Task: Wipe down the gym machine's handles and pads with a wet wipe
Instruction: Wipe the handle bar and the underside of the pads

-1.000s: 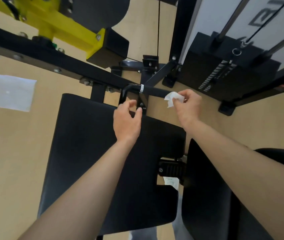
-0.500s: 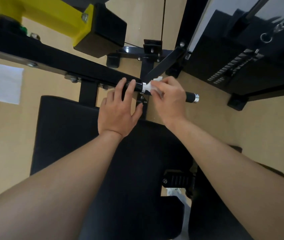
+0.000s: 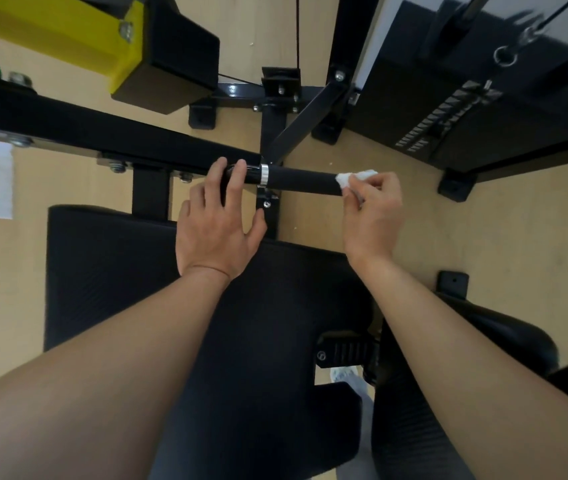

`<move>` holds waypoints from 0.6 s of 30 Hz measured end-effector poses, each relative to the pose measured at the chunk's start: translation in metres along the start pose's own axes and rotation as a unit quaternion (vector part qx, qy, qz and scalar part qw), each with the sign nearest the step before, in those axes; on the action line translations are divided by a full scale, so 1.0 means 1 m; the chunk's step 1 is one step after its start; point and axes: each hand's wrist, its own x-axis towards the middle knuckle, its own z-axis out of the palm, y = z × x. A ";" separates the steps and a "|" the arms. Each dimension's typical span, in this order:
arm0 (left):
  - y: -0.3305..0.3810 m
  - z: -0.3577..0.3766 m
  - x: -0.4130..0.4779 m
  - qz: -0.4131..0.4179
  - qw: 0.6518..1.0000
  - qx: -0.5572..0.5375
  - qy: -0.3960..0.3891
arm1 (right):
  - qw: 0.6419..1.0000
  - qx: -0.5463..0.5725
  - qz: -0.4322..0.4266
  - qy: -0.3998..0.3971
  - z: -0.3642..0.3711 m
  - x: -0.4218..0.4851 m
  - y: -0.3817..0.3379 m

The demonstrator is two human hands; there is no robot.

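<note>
- Pinching the wet wipe (image 3: pixel 355 177) between thumb and curled fingers, the right hand (image 3: pixel 372 213) holds it against the outer end of the handle (image 3: pixel 305 181).
- The wipe is white and crumpled into a small wad, partly hidden under the fingers.
- The handle is a matte black horizontal grip, with a silver collar (image 3: pixel 263 174) at its inner end; wipe and hand cover its outer tip.
- The left hand (image 3: pixel 218 226) has its fingers nearly straight and spread, their tips resting on the black bar just left of the collar, thumb held out, gripping nothing.
- A black textured seat pad (image 3: pixel 171 289) lies below both hands.
- A weight stack (image 3: pixel 466 109) stands at upper right and a yellow bracket (image 3: pixel 67 39) at upper left.
</note>
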 end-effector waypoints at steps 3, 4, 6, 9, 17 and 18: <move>0.001 0.001 0.000 -0.001 1.000 0.003 0.000 | 0.993 0.040 -0.106 -0.014 0.018 -0.008 -0.029; 0.001 0.001 0.000 -0.002 1.000 0.004 -0.001 | 0.990 0.034 -0.134 -0.017 0.024 -0.010 -0.039; 0.001 0.002 0.000 -0.002 1.000 0.003 -0.003 | 0.986 0.023 -0.164 -0.015 0.035 -0.011 -0.055; 0.001 0.002 0.000 -0.002 1.000 0.004 -0.004 | 0.985 0.022 -0.172 -0.014 0.038 -0.009 -0.056; 0.001 0.003 0.000 0.003 1.000 0.008 0.004 | 1.000 0.003 -0.019 0.005 0.007 0.006 0.007; 0.001 0.003 0.000 0.002 1.000 0.009 0.004 | 1.000 -0.007 -0.008 0.009 0.005 0.007 0.010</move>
